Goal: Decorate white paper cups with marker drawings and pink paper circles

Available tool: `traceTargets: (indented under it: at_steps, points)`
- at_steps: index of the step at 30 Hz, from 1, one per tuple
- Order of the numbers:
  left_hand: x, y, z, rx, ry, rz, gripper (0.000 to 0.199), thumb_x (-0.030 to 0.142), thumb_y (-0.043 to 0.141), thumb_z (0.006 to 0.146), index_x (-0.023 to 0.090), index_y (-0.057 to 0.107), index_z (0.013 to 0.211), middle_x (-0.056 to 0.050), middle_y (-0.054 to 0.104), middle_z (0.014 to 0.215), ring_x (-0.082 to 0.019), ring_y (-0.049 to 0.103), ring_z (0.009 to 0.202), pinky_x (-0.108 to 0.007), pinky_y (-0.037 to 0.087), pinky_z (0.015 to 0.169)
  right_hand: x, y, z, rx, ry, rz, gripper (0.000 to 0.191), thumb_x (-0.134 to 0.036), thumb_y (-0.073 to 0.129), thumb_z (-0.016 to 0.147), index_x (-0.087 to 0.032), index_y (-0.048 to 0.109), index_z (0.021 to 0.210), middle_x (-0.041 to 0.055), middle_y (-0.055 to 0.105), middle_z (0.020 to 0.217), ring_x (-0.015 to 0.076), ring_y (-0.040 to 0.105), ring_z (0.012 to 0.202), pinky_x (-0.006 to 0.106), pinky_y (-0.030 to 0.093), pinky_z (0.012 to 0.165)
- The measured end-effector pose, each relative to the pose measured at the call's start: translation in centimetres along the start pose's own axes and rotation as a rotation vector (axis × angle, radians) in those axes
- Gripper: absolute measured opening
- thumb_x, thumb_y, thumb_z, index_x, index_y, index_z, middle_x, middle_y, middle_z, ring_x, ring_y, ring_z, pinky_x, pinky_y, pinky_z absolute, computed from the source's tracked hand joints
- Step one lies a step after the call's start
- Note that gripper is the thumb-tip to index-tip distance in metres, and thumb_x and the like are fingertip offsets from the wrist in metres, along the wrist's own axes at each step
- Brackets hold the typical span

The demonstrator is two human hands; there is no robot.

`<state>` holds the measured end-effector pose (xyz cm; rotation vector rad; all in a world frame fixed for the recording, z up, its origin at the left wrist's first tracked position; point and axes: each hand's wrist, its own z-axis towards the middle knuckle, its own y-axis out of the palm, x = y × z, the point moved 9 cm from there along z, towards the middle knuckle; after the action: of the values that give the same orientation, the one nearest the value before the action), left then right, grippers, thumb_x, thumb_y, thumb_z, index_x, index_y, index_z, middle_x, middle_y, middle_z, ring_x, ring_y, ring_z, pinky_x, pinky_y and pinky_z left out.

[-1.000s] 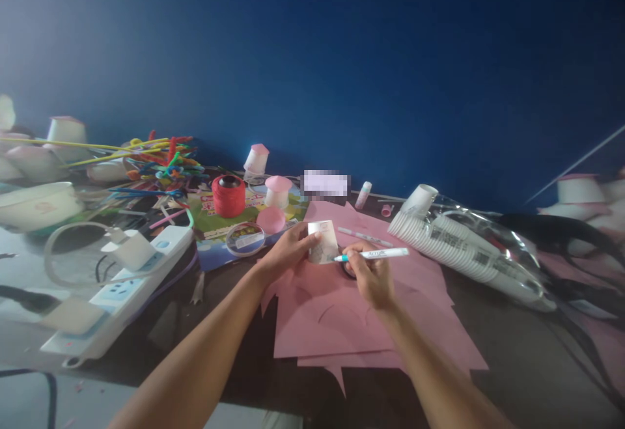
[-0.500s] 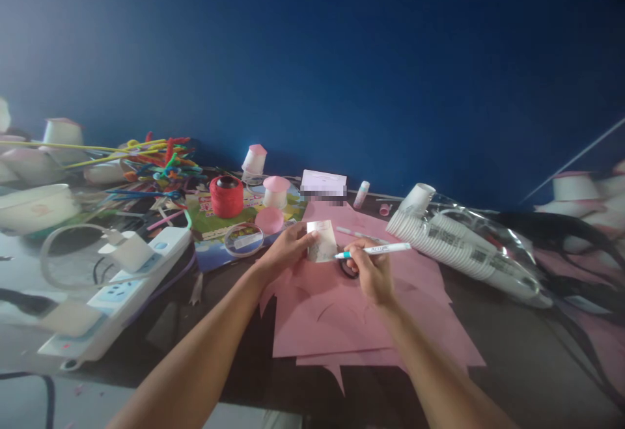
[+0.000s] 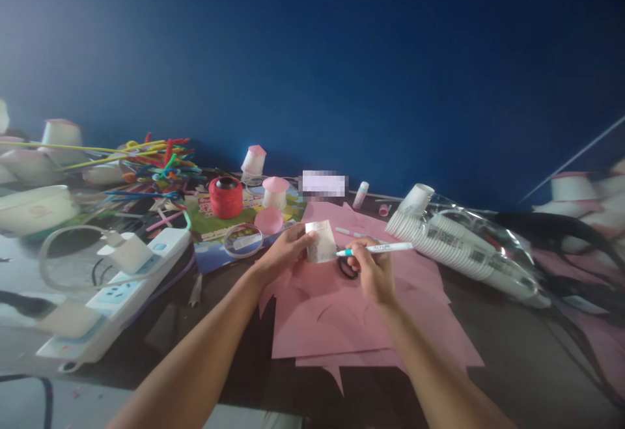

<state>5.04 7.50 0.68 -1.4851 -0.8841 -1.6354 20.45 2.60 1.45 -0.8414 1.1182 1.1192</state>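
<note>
Between thumb and fingers, my left hand [image 3: 291, 247] grips a small whitish paper piece [image 3: 321, 241] with faint marks on it; whether it is a flat card or a cup is hard to tell. A white acrylic marker [image 3: 388, 247] with a teal collar is pinched in my right hand [image 3: 374, 269], its tip at the lower right edge of the paper piece. Beneath both hands lie pink paper sheets [image 3: 342, 325]. Black scissor handles [image 3: 348, 269] show partly beside my right hand.
Red yarn spool [image 3: 226, 198], tape roll [image 3: 243, 241] and a pink-topped cup [image 3: 275, 193] stand at centre left. Farther left are pipe cleaners [image 3: 166, 159] and a power strip [image 3: 117, 292]. A glue stick [image 3: 361, 195] stands behind; stacked paper cups [image 3: 439, 247] lie right.
The view has shifted very slightly. The marker tip remains beside the paper piece's edge, and both hands keep nearly the same pose.
</note>
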Motion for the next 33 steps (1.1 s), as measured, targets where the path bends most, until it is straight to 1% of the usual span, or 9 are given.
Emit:
traceTargets:
  at_steps: [5,8,11,15,17,20,23,30,33]
  points:
    - [0.0,0.1,-0.1,-0.018,-0.013,-0.024,0.032,0.045,0.051,0.082,0.013,0.051,0.083,0.004,0.040,0.061,-0.005,0.033,0.049,-0.019,0.023,0.046,-0.9,0.9,-0.4,-0.094,-0.076,-0.044,0.021,-0.030,0.051,0.080,-0.017,0.056,0.065,-0.0042,0.046,0.048,0.0086,0.040,0.045,0.021,0.032,0.043]
    - [-0.1,0.2,-0.1,-0.023,-0.029,-0.045,0.031,0.045,0.053,0.081,0.013,0.051,0.082,0.004,0.041,0.062,-0.005,0.034,0.050,-0.019,0.023,0.046,-1.3,1.0,-0.5,-0.097,-0.102,-0.104,0.019,-0.029,0.050,0.080,-0.017,0.057,0.067,-0.0046,0.045,0.048,0.0083,0.039,0.044,0.021,0.032,0.042]
    - [-0.2,0.0,-0.1,0.002,-0.030,-0.044,0.031,0.045,0.053,0.080,0.014,0.050,0.080,0.004,0.042,0.061,-0.006,0.035,0.050,-0.019,0.025,0.046,-1.1,0.6,-0.3,-0.056,-0.100,-0.126,0.018,-0.029,0.051,0.080,-0.017,0.058,0.069,-0.0045,0.047,0.049,0.0083,0.040,0.044,0.020,0.032,0.043]
    - [-0.3,-0.1,0.0,0.009,-0.006,-0.037,0.031,0.045,0.052,0.081,0.015,0.049,0.078,0.005,0.040,0.060,-0.006,0.034,0.049,-0.019,0.024,0.046,0.2,-0.6,0.2,0.064,-0.005,0.000,0.019,-0.032,0.052,0.081,-0.017,0.058,0.070,-0.0041,0.050,0.050,0.0081,0.042,0.044,0.019,0.032,0.041]
    - [-0.3,-0.1,0.0,0.013,-0.002,-0.029,0.031,0.045,0.052,0.081,0.015,0.050,0.079,0.005,0.040,0.060,-0.006,0.034,0.049,-0.019,0.023,0.046,0.2,-0.9,0.2,0.080,-0.009,0.035,0.019,-0.031,0.052,0.081,-0.017,0.059,0.070,-0.0040,0.051,0.050,0.0081,0.043,0.044,0.019,0.032,0.042]
    - [-0.4,-0.2,0.1,0.014,-0.006,-0.013,0.033,0.046,0.053,0.080,0.014,0.052,0.082,0.004,0.042,0.062,-0.005,0.034,0.050,-0.019,0.023,0.046,-0.4,-0.2,-0.2,0.010,-0.065,0.011,0.020,-0.032,0.052,0.082,-0.017,0.059,0.071,-0.0040,0.050,0.050,0.0082,0.043,0.045,0.020,0.033,0.044]
    - [-0.4,-0.4,0.1,0.033,-0.005,0.024,0.036,0.048,0.055,0.078,0.012,0.054,0.084,0.002,0.045,0.065,-0.006,0.037,0.052,-0.019,0.026,0.047,-0.6,0.5,-0.7,-0.055,-0.084,-0.045,0.021,-0.033,0.051,0.082,-0.017,0.059,0.071,-0.0036,0.050,0.052,0.0087,0.042,0.046,0.021,0.033,0.044]
    - [0.2,-0.5,0.0,0.050,0.009,0.093,0.038,0.048,0.051,0.081,0.011,0.054,0.087,0.000,0.049,0.070,-0.008,0.042,0.057,-0.019,0.031,0.049,-1.2,1.3,-0.9,-0.121,-0.101,-0.079,0.020,-0.032,0.049,0.083,-0.017,0.056,0.072,-0.0050,0.044,0.050,0.0080,0.037,0.045,0.022,0.029,0.043]
    - [0.5,-0.5,-0.1,0.067,0.014,0.084,0.038,0.048,0.053,0.079,0.011,0.056,0.087,0.000,0.050,0.069,-0.008,0.043,0.056,-0.019,0.032,0.050,-1.5,1.5,-1.1,-0.141,-0.109,-0.100,0.020,-0.032,0.048,0.083,-0.018,0.056,0.072,-0.0053,0.042,0.050,0.0077,0.035,0.044,0.021,0.028,0.042]
